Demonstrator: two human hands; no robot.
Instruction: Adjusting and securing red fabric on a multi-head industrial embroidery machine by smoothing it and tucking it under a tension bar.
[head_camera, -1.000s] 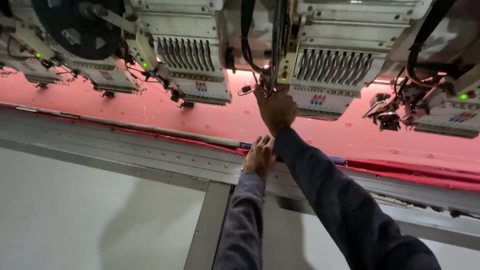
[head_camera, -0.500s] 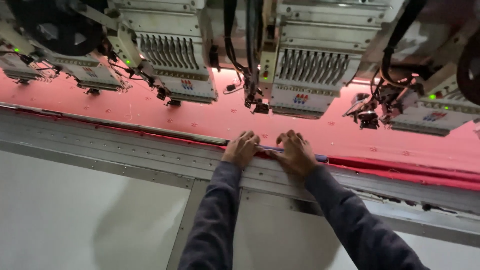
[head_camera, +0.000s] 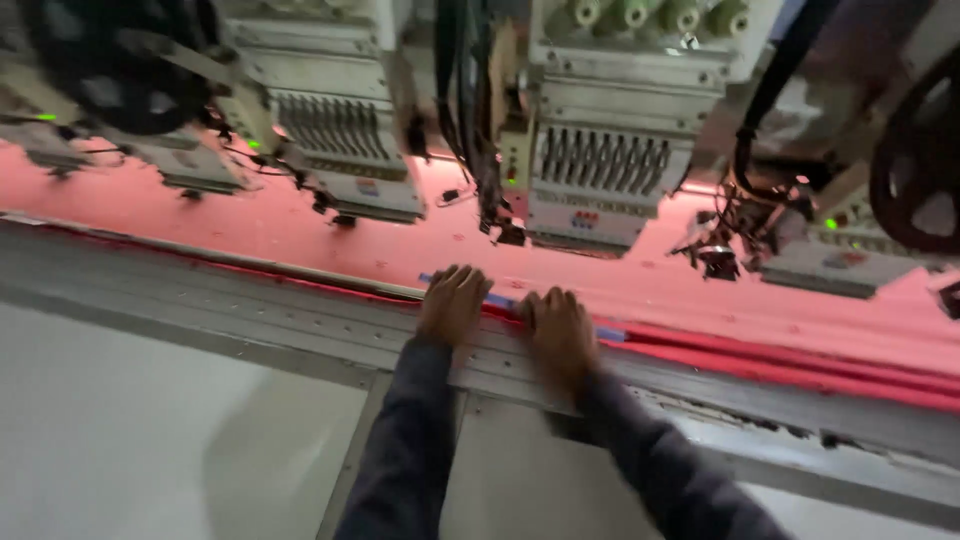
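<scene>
My left hand (head_camera: 452, 303) and right hand (head_camera: 560, 330) cover most of the blue strip (head_camera: 500, 300), so I see only its ends and the bit between them. The embroidery heads (head_camera: 598, 190) are cut off by the top edge. Motion blur hides their needles and any stitching on the red fabric (head_camera: 640, 285).

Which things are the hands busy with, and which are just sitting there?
In use:
left hand
right hand
thin blue strip under both hands
red fabric sheet
grey metal frame rail

Just there:
white embroidery machine heads
green thread cones
black hanging cables
</scene>
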